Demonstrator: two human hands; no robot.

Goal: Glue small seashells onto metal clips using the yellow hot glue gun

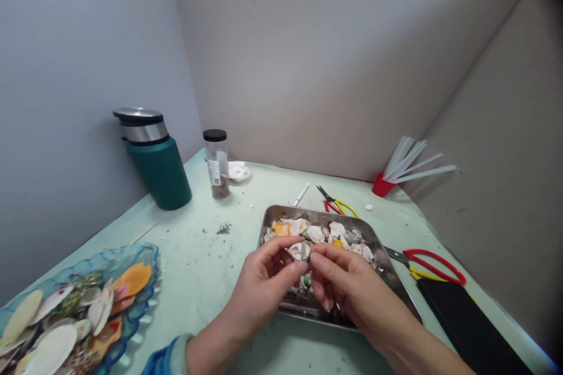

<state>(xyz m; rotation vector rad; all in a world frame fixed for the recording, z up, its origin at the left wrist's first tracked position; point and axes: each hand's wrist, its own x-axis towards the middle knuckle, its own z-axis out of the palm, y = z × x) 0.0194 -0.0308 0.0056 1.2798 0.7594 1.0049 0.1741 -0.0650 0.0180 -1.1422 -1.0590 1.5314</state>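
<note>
My left hand (pixel 264 284) and my right hand (pixel 341 284) meet over a metal tray (pixel 273 215) and together pinch a small pale seashell (pixel 299 251) between their fingertips. Both hands are closed in a pinch on it. The tray under them holds several small shells, white, pink and orange (pixel 316 233). My hands hide the tray's near half.
A blue glass dish (pixel 147 258) of larger flat shells lies at the near left. A green flask (pixel 156 161) and a clear jar with a black lid (pixel 216 163) stand at the back. Two pairs of red-handled scissors (pixel 433 265), a red cup of white sticks (pixel 382 186) and a black flat object (pixel 466 328) are on the right.
</note>
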